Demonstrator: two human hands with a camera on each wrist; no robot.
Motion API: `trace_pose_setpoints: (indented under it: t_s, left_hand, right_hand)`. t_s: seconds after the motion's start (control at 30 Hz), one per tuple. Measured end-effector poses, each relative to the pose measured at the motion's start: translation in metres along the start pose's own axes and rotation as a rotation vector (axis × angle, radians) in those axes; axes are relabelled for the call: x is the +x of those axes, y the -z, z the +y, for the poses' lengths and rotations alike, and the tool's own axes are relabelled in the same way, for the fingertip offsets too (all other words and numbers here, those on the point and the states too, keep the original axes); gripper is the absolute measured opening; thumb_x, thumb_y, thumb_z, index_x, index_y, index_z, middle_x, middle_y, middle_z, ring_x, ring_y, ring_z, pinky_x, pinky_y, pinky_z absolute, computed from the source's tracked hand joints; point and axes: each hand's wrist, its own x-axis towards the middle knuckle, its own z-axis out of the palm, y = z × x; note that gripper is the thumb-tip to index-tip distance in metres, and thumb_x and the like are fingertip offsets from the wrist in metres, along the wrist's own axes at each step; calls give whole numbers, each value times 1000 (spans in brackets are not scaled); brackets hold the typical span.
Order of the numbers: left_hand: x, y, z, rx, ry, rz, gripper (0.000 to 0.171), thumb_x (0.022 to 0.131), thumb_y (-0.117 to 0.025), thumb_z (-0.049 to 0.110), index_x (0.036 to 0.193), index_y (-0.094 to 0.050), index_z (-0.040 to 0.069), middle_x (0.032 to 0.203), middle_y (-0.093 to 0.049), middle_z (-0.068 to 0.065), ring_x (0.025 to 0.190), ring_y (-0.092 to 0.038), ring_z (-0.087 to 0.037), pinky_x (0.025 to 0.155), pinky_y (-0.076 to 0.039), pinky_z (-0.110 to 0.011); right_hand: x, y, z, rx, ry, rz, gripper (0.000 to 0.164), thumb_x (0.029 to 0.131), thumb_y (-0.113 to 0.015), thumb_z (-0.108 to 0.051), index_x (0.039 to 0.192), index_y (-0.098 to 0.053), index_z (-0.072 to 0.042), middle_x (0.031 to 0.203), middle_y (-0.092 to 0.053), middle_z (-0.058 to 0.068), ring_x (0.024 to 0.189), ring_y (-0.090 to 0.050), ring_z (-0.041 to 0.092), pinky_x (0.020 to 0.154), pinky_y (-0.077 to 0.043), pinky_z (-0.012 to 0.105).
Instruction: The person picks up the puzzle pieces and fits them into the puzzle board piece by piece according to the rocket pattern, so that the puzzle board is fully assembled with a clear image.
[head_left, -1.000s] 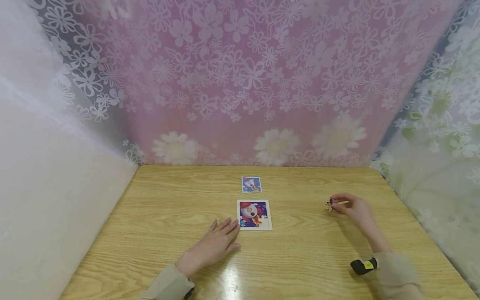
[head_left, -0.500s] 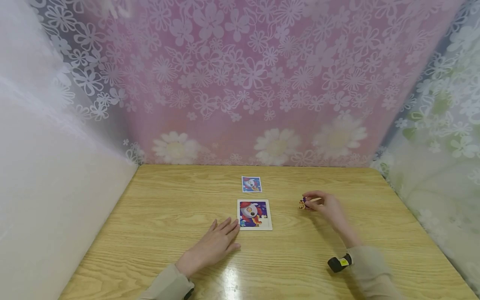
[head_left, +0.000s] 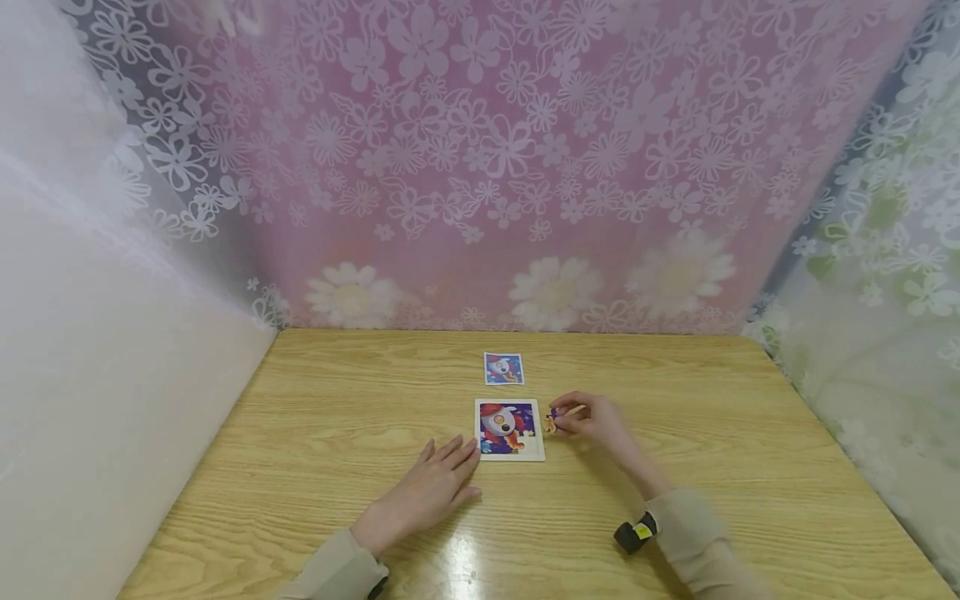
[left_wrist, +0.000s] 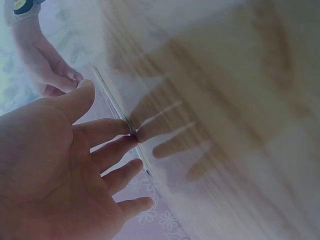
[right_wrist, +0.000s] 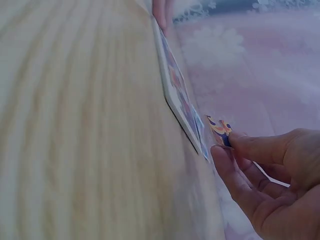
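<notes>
A jigsaw puzzle in a white tray (head_left: 541,450) lies on the table, showing a red and white rocket-like figure on purple. A pale gap shows at its lower right. My left hand (head_left: 427,490) has its fingers spread, fingertips resting at the tray's left edge. Between thumb and fingers, my right hand (head_left: 596,419) pinches a jigsaw puzzle piece (head_left: 551,422), purple and orange-yellow, right beside the tray's right edge. In the right wrist view the piece (right_wrist: 220,131) is held at its edge, above the table surface.
Behind the tray lies a small picture card (head_left: 503,368) with a similar figure. The wooden table (head_left: 337,433) meets a pink flowered backdrop (head_left: 450,167) at the back and pale sheeting on both sides. Black straps with devices sit at both wrists.
My right hand has moved left across the table with the puzzle piece, from the far right up to the tray. My left hand and the tray have stayed in place.
</notes>
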Motion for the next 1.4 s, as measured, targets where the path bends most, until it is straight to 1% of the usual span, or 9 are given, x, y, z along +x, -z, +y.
trace_pose_setpoints:
  t_s: [0.13, 0.27, 0.33, 0.4, 0.63, 0.77, 0.93, 1.07, 1.4]
  left_hand:
    - [0, 0, 0, -4, -2, 2, 60, 106, -50, 40, 153, -43, 3, 161, -38, -12, 150, -32, -34, 118, -26, -62]
    - [0, 0, 0, -1, -3, 3, 61, 106, -50, 41, 153, -42, 4, 161, -38, -12, 150, -31, -34, 118, -25, -62]
    - [0, 0, 1, 0, -2, 2, 61, 106, -50, 41, 153, -42, 4, 161, -37, -12, 150, -31, -34, 119, -25, -62]
    - [0, 1, 1, -1, -1, 2, 61, 106, -50, 41, 153, -42, 4, 161, -38, -12, 150, -31, -34, 119, -25, -62]
    - [0, 3, 4, -4, -1, 2, 60, 106, -51, 40, 153, -43, 3, 160, -38, -13, 149, -32, -35, 118, -26, -62]
    - [0, 2, 3, -1, -2, 7, 61, 106, -51, 40, 152, -44, 3, 160, -39, -13, 149, -32, -36, 118, -26, -63]
    - [0, 1, 1, 0, -3, 6, 61, 106, -51, 41, 153, -43, 3, 160, -38, -13, 149, -32, -36, 118, -25, -63]
    - [-1, 2, 0, -14, -4, 1, 61, 106, -51, 41, 153, -42, 3, 161, -37, -13, 150, -31, -36, 118, -24, -63]
    - [0, 5, -1, -16, -7, -17, 59, 106, -50, 39, 154, -42, 4, 161, -36, -12, 150, -30, -36, 119, -23, -63]
  right_hand:
    - [1, -15, -4, 12, 3, -59, 18, 88, -77, -1, 105, -74, 1, 89, -72, 8, 73, -69, 12, 59, -55, 22]
    - [1, -25, -9, 31, 39, -114, 17, 87, -77, 2, 103, -73, 4, 89, -72, 14, 72, -71, 16, 59, -59, 24]
    - [1, -28, -11, 18, 60, -126, 16, 87, -77, 3, 102, -72, 6, 88, -72, 15, 71, -71, 17, 59, -59, 24]
    - [2, -30, -13, -21, 73, -132, 16, 86, -78, 2, 101, -73, 4, 86, -72, 13, 71, -70, 15, 59, -58, 23]
    - [3, -35, -20, -149, 10, -137, 13, 86, -79, -2, 98, -75, -4, 83, -69, 0, 73, -63, 11, 63, -52, 23]
    - [4, -37, -21, -193, -15, -142, 13, 85, -80, -1, 96, -75, -4, 82, -68, -1, 73, -60, 10, 63, -51, 23]
    - [7, -39, -23, -249, 10, -154, 11, 84, -81, -3, 93, -76, -6, 80, -68, -2, 70, -57, 8, 61, -47, 22]
    - [9, -40, -25, -273, 6, -153, 10, 84, -82, -4, 91, -76, -8, 79, -68, -3, 69, -56, 7, 63, -46, 23]
    - [7, -42, -30, -288, -64, -119, 12, 81, -85, -7, 90, -77, -10, 77, -65, -5, 69, -55, 8, 66, -47, 26]
